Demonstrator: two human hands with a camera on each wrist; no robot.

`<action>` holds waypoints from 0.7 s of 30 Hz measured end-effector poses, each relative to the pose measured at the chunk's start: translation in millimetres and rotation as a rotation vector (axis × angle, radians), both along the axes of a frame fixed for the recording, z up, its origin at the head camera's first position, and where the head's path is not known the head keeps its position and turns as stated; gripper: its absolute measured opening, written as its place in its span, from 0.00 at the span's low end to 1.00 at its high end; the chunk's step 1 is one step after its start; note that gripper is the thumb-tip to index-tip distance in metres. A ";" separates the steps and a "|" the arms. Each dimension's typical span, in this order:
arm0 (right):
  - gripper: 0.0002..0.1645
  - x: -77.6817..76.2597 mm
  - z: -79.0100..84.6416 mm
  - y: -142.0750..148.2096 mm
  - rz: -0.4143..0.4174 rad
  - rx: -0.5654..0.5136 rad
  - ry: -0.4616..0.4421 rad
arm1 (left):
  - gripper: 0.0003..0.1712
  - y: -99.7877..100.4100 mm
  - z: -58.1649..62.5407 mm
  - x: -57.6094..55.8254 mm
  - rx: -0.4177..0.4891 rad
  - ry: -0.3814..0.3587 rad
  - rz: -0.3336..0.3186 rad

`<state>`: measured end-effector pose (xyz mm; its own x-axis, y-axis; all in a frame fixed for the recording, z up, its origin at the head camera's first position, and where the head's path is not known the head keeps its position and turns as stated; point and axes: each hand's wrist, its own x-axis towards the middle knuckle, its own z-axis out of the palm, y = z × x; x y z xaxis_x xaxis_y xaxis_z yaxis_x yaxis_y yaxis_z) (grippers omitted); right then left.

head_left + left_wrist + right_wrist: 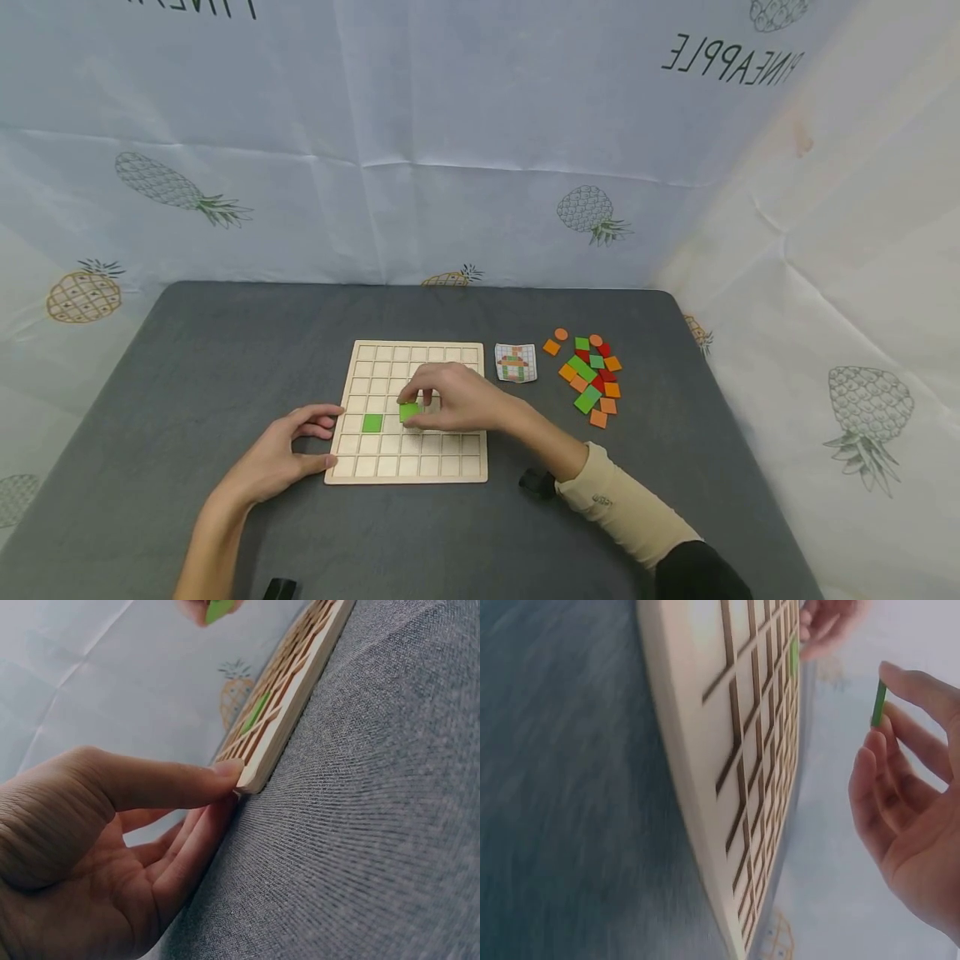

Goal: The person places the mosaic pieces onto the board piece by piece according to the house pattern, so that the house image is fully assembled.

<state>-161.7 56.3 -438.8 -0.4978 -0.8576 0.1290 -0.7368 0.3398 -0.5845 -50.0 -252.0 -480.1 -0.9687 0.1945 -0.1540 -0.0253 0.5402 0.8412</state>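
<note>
A pale wooden grid board (438,468) lies on the grey table. Above its middle cells, my right hand (461,398) pinches a green square tile (408,412) between thumb and fingers. In the right wrist view that tile (879,703) is seen edge-on and off the grid. Another green square tile (372,423) sits in a cell towards the board's left side. My left hand (281,450) rests against the board's left edge, fingertips higher up and thumb near the lower corner. The left wrist view has the thumb (225,769) touching that edge.
Right of the board lies a small pattern card (516,363). Beyond it is a loose cluster of orange, red and green tiles (587,367), some overlapping. A black object (537,483) is beside the right wrist. A pineapple-print cloth (450,208) hangs behind the table.
</note>
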 end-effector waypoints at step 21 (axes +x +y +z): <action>0.16 19.1 -21.0 -53.8 0.045 0.150 -0.082 | 0.39 0.6 1.7 0.2 0.000 0.006 -0.008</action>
